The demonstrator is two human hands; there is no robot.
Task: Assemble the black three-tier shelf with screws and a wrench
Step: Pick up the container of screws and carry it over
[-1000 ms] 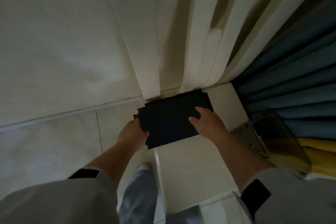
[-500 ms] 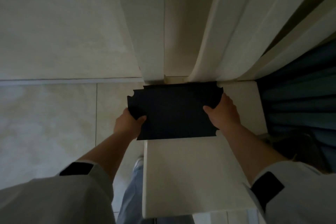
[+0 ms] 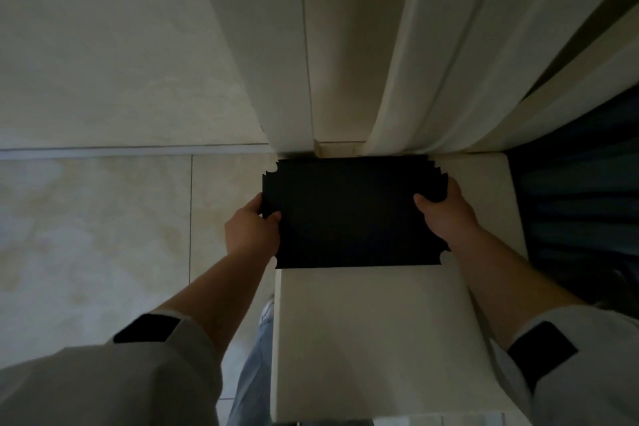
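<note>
A flat black shelf board [image 3: 352, 211] with notched corners lies level over the far end of a white table [image 3: 373, 339], its left part overhanging the table's edge. My left hand [image 3: 250, 230] grips the board's left edge, thumb on top. My right hand [image 3: 446, 213] grips its right edge, thumb on top as well. No screws or wrench show in this dim view.
Cream curtains [image 3: 432, 45] hang just behind the board, and a pale wall panel [image 3: 283, 45] stands to their left. Dark blue fabric [image 3: 581, 201] fills the right side. Pale tiled floor [image 3: 103, 235] lies to the left, and my jeans leg [image 3: 252, 367] is beside the table.
The board has turned from tilted to square with the table and sits level. My right hand has shifted from the board's top to its right edge. The view has swung left, hiding the yellowish item.
</note>
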